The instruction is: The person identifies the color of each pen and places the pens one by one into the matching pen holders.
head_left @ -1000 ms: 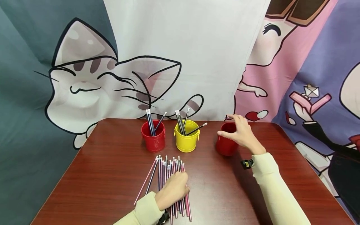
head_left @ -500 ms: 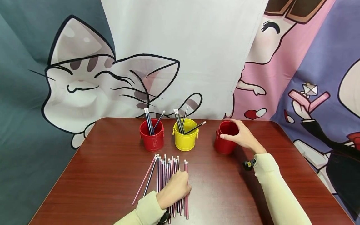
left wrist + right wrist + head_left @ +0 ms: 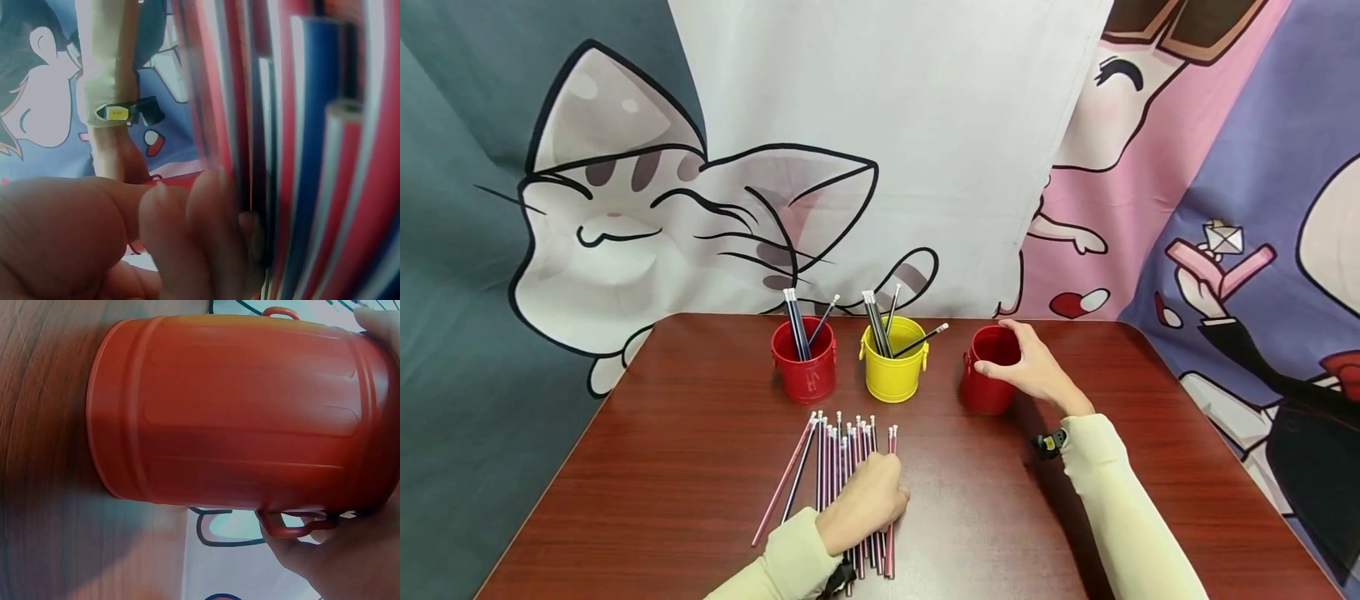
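Note:
My left hand (image 3: pixel 863 505) lies over a row of loose pink and dark pencils (image 3: pixel 831 467) on the table, its fingers curled. It appears to pinch the pink pencils (image 3: pixel 891 542) at the row's right edge; the palm hides most of the hold. In the left wrist view the curled fingertips (image 3: pixel 215 212) touch striped pencils (image 3: pixel 312 125). At the right, my right hand (image 3: pixel 1037 367) grips a red bucket (image 3: pixel 981 390) by its rim, thumb on the near side and fingers behind. The right wrist view shows the bucket's ribbed wall (image 3: pixel 244 412), standing on the table.
Another red bucket (image 3: pixel 808 382) holds several dark pencils at the back left. Beside it a yellow bucket (image 3: pixel 892 383) holds several more, one leaning out to the right. The brown table (image 3: pixel 647 467) ends at a printed cloth backdrop (image 3: pixel 970 167).
My right hand has settled lower on the red bucket's rim and shifted it slightly left. Under my left hand the rightmost pink pencils have come apart from the row and straightened; their lower ends moved left.

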The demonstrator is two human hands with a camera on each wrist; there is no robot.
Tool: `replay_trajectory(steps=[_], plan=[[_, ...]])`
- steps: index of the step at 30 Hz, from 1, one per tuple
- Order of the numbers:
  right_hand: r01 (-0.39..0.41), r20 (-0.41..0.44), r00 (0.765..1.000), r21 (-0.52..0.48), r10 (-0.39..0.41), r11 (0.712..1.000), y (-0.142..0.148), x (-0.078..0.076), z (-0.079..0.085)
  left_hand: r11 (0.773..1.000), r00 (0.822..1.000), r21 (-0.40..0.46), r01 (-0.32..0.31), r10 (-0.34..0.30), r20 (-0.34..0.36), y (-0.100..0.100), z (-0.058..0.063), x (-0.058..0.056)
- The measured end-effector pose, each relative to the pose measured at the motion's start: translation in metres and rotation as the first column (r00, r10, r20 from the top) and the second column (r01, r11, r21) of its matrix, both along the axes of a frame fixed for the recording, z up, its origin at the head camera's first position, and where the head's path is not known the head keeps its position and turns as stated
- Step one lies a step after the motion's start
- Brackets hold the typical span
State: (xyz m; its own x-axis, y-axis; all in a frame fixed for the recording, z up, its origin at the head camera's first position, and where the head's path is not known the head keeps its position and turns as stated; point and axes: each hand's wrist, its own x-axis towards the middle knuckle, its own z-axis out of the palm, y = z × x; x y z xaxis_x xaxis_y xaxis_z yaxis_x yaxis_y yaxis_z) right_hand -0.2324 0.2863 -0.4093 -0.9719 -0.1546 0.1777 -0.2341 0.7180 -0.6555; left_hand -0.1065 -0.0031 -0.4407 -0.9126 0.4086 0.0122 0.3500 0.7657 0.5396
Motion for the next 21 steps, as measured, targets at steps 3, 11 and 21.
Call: replay_trajectory(steps=[3, 11, 21], plan=[[0.004, -0.012, 1.000, -0.009, -0.004, 1.000, 0.000, 0.000, -0.001, 1.000, 1.000, 0.006, -0.012, 0.012, 0.016, 0.000, 0.002, -0.001], [0.013, 0.000, 1.000, -0.034, -0.013, 0.999, 0.002, 0.002, -0.004, 0.996, 0.999, 0.084, -0.019, 0.023, -0.047, -0.002, 0.015, -0.008], [0.031, -0.008, 0.999, -0.067, -0.032, 0.997, 0.000, 0.001, -0.007, 0.957, 0.954, 0.255, 0.136, -0.058, -0.293, 0.016, 0.046, -0.036]])
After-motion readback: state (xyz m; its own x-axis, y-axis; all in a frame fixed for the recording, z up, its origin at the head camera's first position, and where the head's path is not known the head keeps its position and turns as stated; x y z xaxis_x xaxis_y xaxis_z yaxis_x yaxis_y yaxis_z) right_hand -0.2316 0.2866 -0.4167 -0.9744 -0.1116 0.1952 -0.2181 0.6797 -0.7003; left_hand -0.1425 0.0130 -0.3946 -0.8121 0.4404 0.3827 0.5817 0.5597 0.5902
